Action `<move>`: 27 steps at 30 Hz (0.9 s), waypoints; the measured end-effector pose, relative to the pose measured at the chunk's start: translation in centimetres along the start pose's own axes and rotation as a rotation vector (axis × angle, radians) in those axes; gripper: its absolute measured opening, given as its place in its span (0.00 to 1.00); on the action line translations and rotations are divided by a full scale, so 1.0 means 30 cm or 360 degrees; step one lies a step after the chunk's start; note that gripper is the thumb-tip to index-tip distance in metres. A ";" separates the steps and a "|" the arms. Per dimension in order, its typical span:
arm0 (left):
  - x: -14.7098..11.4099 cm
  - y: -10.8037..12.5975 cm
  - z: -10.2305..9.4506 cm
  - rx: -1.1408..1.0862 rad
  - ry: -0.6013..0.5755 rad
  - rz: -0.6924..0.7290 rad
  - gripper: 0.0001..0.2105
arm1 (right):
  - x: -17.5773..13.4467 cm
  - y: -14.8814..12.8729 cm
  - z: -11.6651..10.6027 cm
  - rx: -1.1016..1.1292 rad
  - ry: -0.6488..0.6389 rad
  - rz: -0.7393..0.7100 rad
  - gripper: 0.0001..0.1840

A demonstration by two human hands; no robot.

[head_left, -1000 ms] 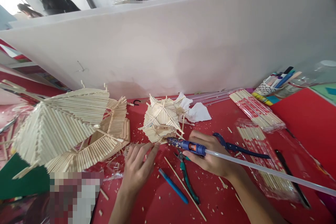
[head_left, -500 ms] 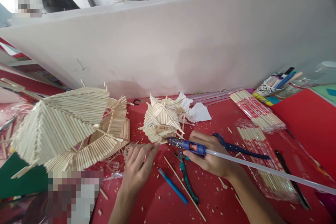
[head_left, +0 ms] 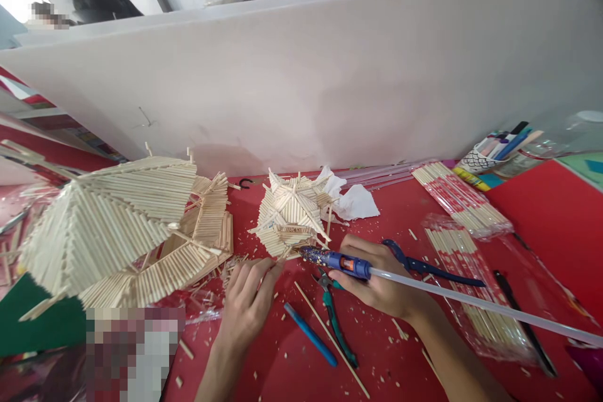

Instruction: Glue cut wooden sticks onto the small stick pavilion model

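Observation:
My right hand point(head_left: 377, 276) is wrapped round a blue hot glue gun point(head_left: 346, 264). A long translucent glue stick point(head_left: 452, 299) runs out of its back end toward the right. The gun's nozzle is at the front lower edge of a small tiered roof model made of wooden sticks point(head_left: 294, 204). At that same edge, my left hand point(head_left: 249, 292) has its fingers bent and pinched on the end of a short pale wooden stick point(head_left: 285, 258), partly hidden by the fingertips. Green-handled cutting pliers point(head_left: 333, 320), a blue pen point(head_left: 309, 334) and a loose long stick point(head_left: 330, 342) lie between my forearms.
A larger wooden stick roof point(head_left: 108, 220) and a ring-shaped stick structure point(head_left: 207, 232) stand left. Wrapped stick bundles point(head_left: 459, 198), dark blue-handled pliers point(head_left: 438, 269) and a pen cup point(head_left: 480, 154) are right. Crumpled tissue point(head_left: 358, 201) lies behind the model. A white partition point(head_left: 292, 81) borders the table; people are beyond.
My left fingertips have shifted very slightly at the model's edge. The glue gun and my right hand stay almost in the same place.

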State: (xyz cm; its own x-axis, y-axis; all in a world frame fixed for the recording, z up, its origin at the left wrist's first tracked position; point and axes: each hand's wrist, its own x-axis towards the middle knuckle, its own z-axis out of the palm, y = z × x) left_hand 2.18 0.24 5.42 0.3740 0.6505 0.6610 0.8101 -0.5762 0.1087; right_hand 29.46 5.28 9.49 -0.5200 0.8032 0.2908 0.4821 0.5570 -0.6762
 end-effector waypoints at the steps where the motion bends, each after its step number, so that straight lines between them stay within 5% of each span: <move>1: -0.002 -0.001 0.000 0.0001 -0.0001 -0.0001 0.15 | -0.002 0.000 0.001 0.0003 -0.0005 0.0002 0.19; 27: 0.004 -0.009 -0.008 0.0047 0.0074 0.0004 0.13 | 0.006 -0.002 0.009 -0.0003 0.0017 -0.0020 0.19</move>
State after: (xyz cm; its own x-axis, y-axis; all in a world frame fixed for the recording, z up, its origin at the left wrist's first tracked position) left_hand 1.91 0.36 5.65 0.3551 0.6248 0.6953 0.8225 -0.5624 0.0853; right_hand 29.16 5.33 9.38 -0.5185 0.7983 0.3065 0.4770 0.5675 -0.6711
